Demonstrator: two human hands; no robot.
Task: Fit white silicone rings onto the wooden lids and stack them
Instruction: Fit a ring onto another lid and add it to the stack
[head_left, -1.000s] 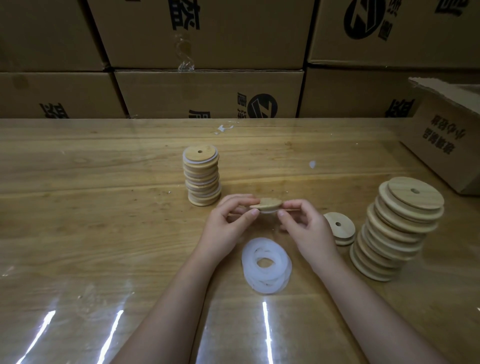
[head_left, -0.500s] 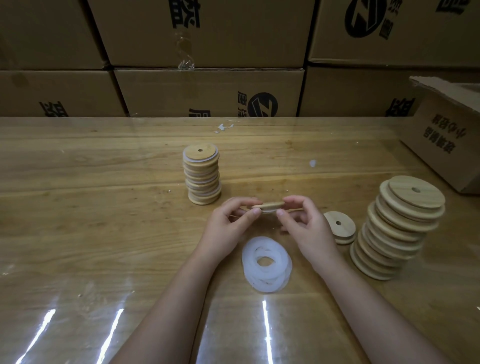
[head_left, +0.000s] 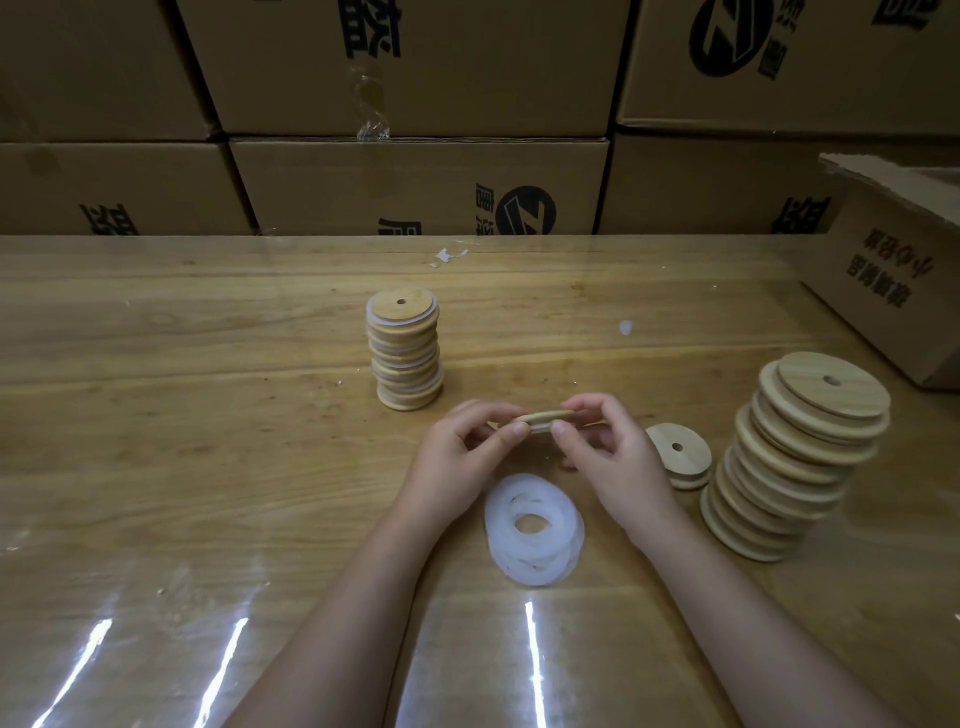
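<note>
Both hands hold one wooden lid (head_left: 544, 417) flat, a little above the table. My left hand (head_left: 462, 457) pinches its left edge and my right hand (head_left: 613, 457) pinches its right edge. A white ring edge shows under the lid between my thumbs. A pile of white silicone rings (head_left: 535, 530) lies on the table just in front of my hands. Behind my left hand stands a stack of lids with rings fitted (head_left: 404, 356). At the right leans a tall stack of bare lids (head_left: 795, 457), with a short pile of lids (head_left: 678, 454) beside it.
The wooden table (head_left: 182, 441) has a glossy clear cover. Cardboard boxes (head_left: 415, 182) are stacked along its far edge. An opened carton (head_left: 893, 270) sits on the table at the far right. Small white scraps (head_left: 447, 255) lie near the back.
The lid has tipped from slightly tilted to nearly flat between my hands. My hands stay in the same place.
</note>
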